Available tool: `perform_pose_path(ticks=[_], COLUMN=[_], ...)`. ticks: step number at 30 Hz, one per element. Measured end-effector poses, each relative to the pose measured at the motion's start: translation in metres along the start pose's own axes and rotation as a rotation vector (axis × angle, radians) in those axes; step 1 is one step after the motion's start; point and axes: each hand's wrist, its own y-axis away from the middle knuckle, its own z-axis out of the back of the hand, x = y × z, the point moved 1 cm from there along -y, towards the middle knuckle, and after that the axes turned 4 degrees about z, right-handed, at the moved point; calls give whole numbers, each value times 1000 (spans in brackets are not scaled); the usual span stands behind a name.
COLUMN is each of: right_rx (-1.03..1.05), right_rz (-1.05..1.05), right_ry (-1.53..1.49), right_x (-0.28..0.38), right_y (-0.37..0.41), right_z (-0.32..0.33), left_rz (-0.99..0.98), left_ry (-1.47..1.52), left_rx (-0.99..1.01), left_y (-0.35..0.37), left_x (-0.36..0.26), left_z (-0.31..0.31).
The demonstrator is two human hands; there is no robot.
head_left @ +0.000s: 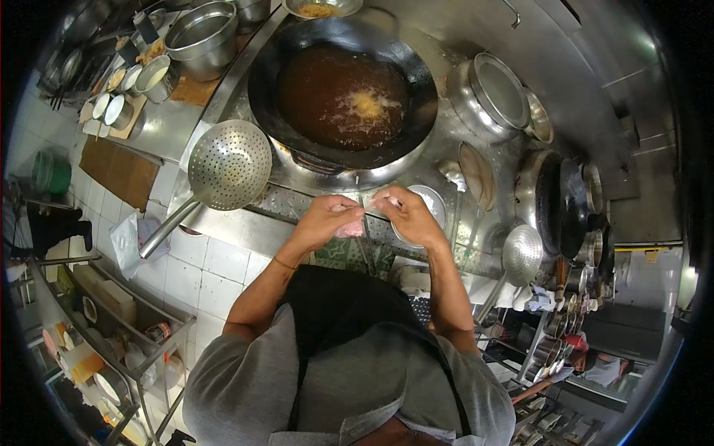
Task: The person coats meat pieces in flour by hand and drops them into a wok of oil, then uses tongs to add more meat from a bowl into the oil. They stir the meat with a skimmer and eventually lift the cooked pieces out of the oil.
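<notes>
A large black wok of brown oil stands in front of me, a pale yellow patch foaming at its right side. My left hand is closed around a soft pink piece, whose kind I cannot tell. Close to its right, my right hand has its fingers pinched together, with something pale and small at the tips. Partly covered by that hand is a round metal bowl with white contents. A thin dark rod runs between the two hands, below the stove's front edge.
A perforated strainer rests left of the wok, its handle jutting toward me. Another strainer lies at right, near stacked pans. Metal bowls stand behind. A shelf rack is at lower left. A person's arm shows at lower right.
</notes>
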Motion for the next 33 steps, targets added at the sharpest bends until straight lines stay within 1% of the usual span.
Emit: perform_pose_path(ticks=[1, 2, 4, 6, 8, 10, 11, 12, 13, 14, 16, 17, 19, 20, 22, 23, 25, 26, 28, 29, 31, 32, 33], right_rx=[-77, -76, 25, 49, 72, 127, 129, 97, 66, 65, 19, 18, 7, 7, -167, -167, -205, -205, -353, -352, -174, -176, -323], right_rz=[-17, -18, -59, -54, -46, -300, -299, -221, -143, -143, 14, 13, 89, 90, 207, 206, -208, -209, -304, -303, -152, -149, -246], right_ry=[-179, -177, -98, -98, -97, -363, -362, -358, -355, -356, -240, -239, 118, 118, 398, 400, -135, -133, -1161, -1158, -1459, -1461, -1440], right_x=[-5, -8, -11, -7, -7, -10, -7, -1, 4, 2, -5, -6, -8, -10, -12, -12, -16, -19, -33, -41, -43, -39, -36], right_y=[1, 1, 0, 1, 1, 0, 0, 0, -1, -1, 0, 1, 1, 1, 1, 2, 4, 4, 4, 4, 3, 1, 1], right_z=[0, 1, 0, -12, -18, -20, -21, -23, -26, -28, -32, -29, -20, -17, -11, -11, -10, -10, -9, -8, -9, -9, -11], left_rz=[-1, 20, 43, -15, -5, 5, -3, -9, -10, -30, -48, -48, -49, -68, -86, -78, -73, -76, -83, -57, -29, 7, 45], left_ry=[2, 17, 34, 78, 54, 31, -5, -42, -42, 3, 47, 64, 81, 101, 122, 150, 181, 203, 226, 268, 308, 317, 326], left_rx=[1, 5, 7, 0, 15, 29, 25, 21, 20, 19, 21, 23, 24, -4, -29, -51, -73, -77, -81, -90, -100, -120, -137], left_y=[1, 1, 2, 1, 2, 2, 3, 3, 3, 3, 3, 3, 3, 2, 4, 6, 9, 10, 11, 12, 13, 14, 15], left_x=[-1, -2, -1, -3, -7, -9, -10, -10, -11, -11, -11, -10, -6, -2, -4, -9, -19, -24, -28, -29, -28, -28, -27], left_z=[2, 3, 3, 2, 2, 3, 4, 5, 4, 3, 3, 4, 8, 11, 17, 20, 24, 25, 25, 24, 24, 24, 24])
